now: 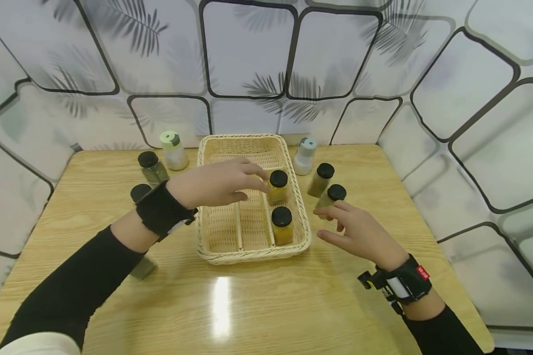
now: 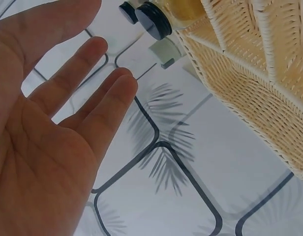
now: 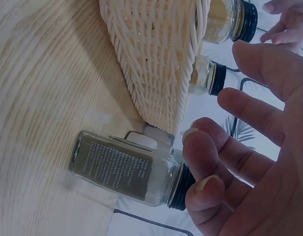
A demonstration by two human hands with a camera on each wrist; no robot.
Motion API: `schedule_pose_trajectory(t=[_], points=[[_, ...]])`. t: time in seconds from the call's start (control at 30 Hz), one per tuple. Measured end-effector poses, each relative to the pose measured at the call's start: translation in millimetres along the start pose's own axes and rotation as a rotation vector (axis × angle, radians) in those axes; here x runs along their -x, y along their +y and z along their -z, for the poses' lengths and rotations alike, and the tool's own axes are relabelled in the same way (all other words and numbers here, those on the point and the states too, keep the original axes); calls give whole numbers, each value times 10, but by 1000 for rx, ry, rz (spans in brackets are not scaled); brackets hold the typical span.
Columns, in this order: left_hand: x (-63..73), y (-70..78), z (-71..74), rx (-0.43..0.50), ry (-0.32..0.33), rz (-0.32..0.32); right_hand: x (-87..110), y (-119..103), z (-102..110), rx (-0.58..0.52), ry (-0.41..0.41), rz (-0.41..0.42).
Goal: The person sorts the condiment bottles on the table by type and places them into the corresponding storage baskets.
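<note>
My left hand (image 1: 224, 182) hovers over the wicker basket (image 1: 253, 256), fingertips near the rear yellow spice jar (image 1: 277, 195). In the left wrist view its fingers are extended and hold nothing. A second yellow spice jar (image 1: 282, 229), also black-lidded, stands in front of the first in the basket's right compartment. To the right of the basket, my right hand (image 1: 355, 231) is beside a black-lidded spice jar (image 1: 326, 200). The right wrist view shows loosely bent fingers close to the lid of a jar with printed text (image 3: 117, 169); whether they touch is unclear.
Another spice jar (image 1: 320, 182) and a white shaker (image 1: 304, 158) stand right of the basket. On the left are a green-capped shaker (image 1: 174, 153), a spice jar (image 1: 154, 170), and jars partly hidden by my left arm. A patterned cloth (image 1: 248, 59) rises behind the wooden table (image 1: 266, 305).
</note>
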State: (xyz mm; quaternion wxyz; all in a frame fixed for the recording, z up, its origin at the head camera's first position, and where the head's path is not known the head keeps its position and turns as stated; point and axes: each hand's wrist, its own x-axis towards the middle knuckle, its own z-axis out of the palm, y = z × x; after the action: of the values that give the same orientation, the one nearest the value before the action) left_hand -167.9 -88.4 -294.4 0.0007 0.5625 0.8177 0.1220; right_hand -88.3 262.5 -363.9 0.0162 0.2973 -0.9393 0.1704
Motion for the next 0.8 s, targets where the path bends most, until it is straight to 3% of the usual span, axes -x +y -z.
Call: schedule_pose_trajectory(t=[0.27,0.53,0.8], points=[[197,47,8,-30,-8,38,-33,-27,9,6,8,2],[451,97,8,-43,40,23,-31,2,18,16,13,1],[778,117,-7,-18,83,64,-62,-26,23,11,-1,-7]])
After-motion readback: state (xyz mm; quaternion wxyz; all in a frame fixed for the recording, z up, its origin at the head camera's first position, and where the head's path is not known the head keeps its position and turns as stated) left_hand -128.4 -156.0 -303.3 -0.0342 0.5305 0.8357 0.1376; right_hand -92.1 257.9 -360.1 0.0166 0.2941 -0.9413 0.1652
